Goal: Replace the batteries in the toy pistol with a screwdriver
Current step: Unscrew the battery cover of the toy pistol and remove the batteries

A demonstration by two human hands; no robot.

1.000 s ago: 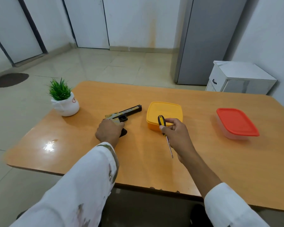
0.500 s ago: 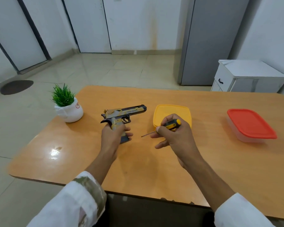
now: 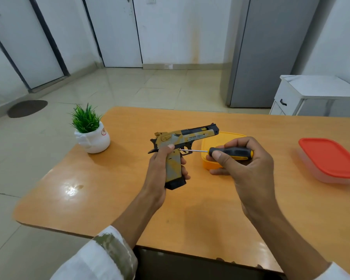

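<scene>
Yellow-grey toy pistol (image 3: 182, 138), black base

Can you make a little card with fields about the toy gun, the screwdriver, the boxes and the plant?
Toy pistol: left hand holds it up by the grip
Screwdriver: in the right hand, tip at the pistol's grip near the trigger
Yellow box: lid on, behind the hands
Red-lidded box: shut, right side of the table
Plant: white pot, left side

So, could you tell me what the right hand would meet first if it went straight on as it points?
Probably the toy pistol, at its grip, via the screwdriver tip; depth unclear.
</scene>
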